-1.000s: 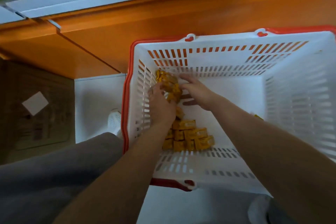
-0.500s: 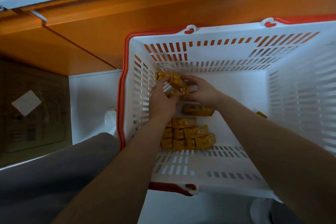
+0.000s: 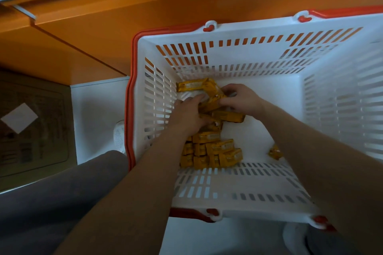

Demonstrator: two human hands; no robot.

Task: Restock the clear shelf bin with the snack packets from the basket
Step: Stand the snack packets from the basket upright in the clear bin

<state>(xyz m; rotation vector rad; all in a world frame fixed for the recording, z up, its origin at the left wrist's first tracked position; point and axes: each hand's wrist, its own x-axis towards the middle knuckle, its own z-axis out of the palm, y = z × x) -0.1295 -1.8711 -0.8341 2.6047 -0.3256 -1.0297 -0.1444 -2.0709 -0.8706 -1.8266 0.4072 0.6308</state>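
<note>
Down in the white basket (image 3: 248, 33), the left hand (image 3: 189, 115) curls over and the right hand (image 3: 243, 99) pinches a bunch of yellow snack packets (image 3: 210, 92) between them, likely to lift several together; the clear bin is nowhere in view.

One basket (image 3: 228, 192), two hands, left (image 3: 187, 114) and right (image 3: 243, 99), and snack packets (image 3: 219, 151) too overlapped to count.
</note>
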